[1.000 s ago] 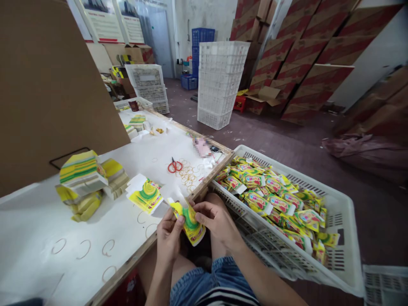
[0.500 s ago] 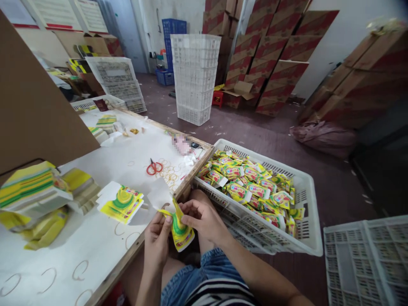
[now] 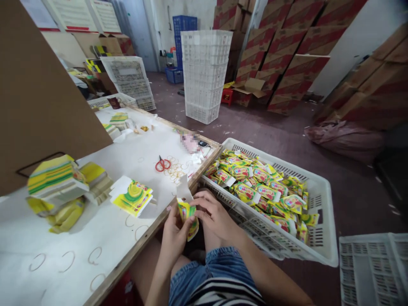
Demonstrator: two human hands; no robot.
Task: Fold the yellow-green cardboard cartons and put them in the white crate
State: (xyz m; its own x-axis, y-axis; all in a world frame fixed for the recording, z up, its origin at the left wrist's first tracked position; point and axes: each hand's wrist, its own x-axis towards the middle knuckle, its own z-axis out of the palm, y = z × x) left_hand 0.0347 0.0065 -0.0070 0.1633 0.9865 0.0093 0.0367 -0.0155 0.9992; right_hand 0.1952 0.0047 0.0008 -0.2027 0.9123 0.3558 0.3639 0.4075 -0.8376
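Between my hands, just off the table's front edge, is a small yellow and green printed carton (image 3: 188,214), its white flap standing up. My left hand (image 3: 174,231) grips it from the left, thumb across the printed face. From the right, my right hand (image 3: 210,212) pinches its upper side with thumb and fingers. To the left on the white table (image 3: 127,238) lies a short stack of flat printed cartons (image 3: 132,196). Farther left are larger bundles of cartons (image 3: 57,182). A white crate (image 3: 330,216) at my right holds many similar cartons (image 3: 261,191).
Red-handled scissors (image 3: 163,164) and loose rubber bands (image 3: 177,170) lie on the table. A brown cardboard sheet (image 3: 47,76) rises at the left. Stacked white crates (image 3: 205,76) stand beyond the table, with cardboard boxes (image 3: 287,55) behind. Another crate (image 3: 366,267) sits at lower right.
The carton has gone from flattened and twisted to a narrower folded shape, its white flap now upright. Both hands have closed in around it. The view has shifted slightly left.
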